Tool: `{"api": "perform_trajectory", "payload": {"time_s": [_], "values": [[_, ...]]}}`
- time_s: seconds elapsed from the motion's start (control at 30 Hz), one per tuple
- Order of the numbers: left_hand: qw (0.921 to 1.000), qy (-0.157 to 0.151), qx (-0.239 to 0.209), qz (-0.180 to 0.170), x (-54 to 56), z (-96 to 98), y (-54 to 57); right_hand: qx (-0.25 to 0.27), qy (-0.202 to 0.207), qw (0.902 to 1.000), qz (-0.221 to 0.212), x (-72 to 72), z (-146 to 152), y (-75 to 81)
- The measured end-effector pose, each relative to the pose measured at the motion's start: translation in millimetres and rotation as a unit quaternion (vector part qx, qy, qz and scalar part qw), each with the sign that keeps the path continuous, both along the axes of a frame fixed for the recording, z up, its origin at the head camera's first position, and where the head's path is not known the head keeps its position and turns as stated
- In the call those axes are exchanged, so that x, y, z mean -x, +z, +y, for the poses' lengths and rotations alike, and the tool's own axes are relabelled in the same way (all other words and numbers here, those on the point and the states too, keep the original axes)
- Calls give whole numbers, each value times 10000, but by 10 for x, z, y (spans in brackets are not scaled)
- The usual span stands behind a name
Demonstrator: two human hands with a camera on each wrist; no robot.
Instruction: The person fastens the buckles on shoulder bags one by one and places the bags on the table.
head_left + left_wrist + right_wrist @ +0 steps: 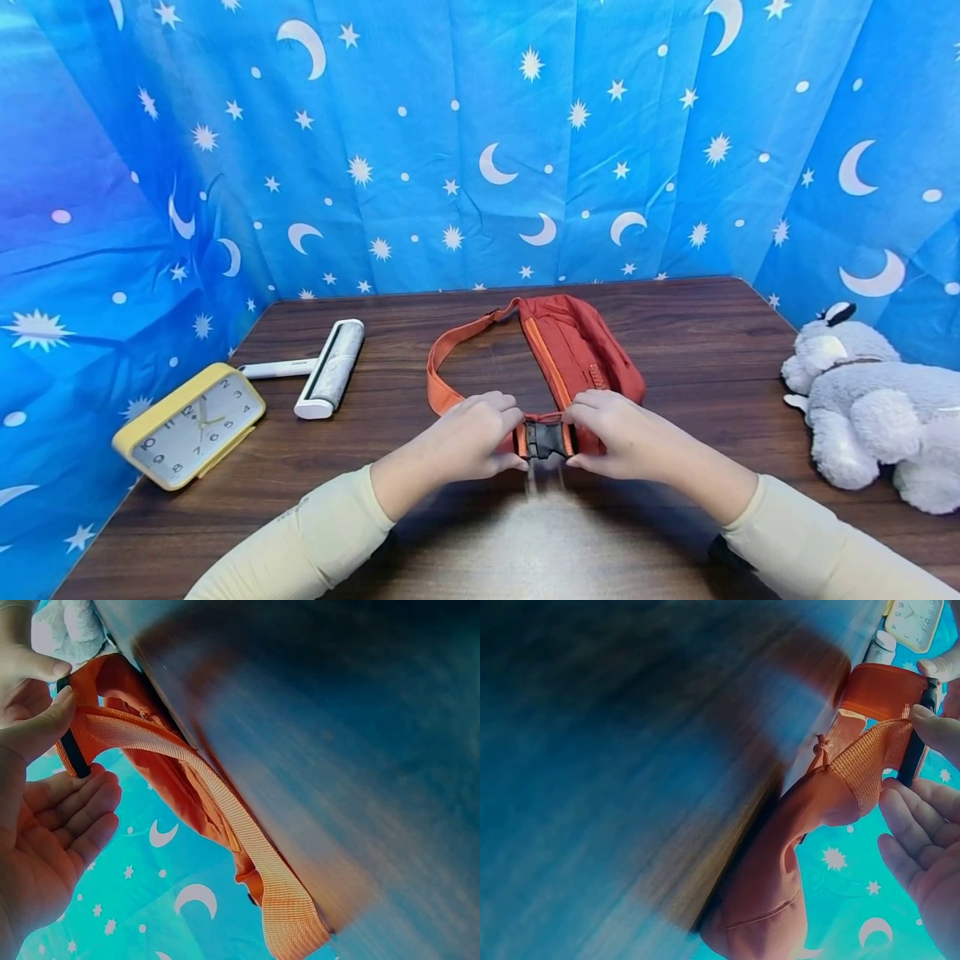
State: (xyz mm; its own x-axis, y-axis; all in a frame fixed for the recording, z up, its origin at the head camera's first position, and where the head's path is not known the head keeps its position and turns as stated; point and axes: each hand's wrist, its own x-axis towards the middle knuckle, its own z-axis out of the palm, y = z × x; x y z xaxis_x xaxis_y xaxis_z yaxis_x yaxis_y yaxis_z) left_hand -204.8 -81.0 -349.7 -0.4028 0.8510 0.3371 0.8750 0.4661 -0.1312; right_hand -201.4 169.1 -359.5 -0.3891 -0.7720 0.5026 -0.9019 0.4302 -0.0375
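Observation:
A rust-red waist bag (581, 346) with an orange zip lies on the table, its orange strap (442, 358) looping out to the left. At the near side of the loop sits a black side-release buckle (546, 440), its two halves joined in the head view. My left hand (480, 433) pinches the buckle's left end between thumb and fingers. From the other side, my right hand (618, 433) pinches the right end. In the left wrist view the strap webbing (225, 795) runs from the buckle down to the tabletop. The bag body (772, 892) hangs below the buckle in the right wrist view.
On the left stand a yellow alarm clock (191, 425) and a white lint roller (330, 371) with its handle pointing left. A grey plush dog (870, 400) lies at the right edge. Behind the brown wooden table (690, 325) hangs a blue star-and-moon curtain (420, 142).

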Motion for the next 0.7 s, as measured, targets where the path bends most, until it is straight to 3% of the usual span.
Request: {"api": "perform_trajectory", "payload": {"time_s": [0.7], "values": [[9999,3,-150,33,19,-11,-12,243,24,9997,13,-3,-4,18]]}}
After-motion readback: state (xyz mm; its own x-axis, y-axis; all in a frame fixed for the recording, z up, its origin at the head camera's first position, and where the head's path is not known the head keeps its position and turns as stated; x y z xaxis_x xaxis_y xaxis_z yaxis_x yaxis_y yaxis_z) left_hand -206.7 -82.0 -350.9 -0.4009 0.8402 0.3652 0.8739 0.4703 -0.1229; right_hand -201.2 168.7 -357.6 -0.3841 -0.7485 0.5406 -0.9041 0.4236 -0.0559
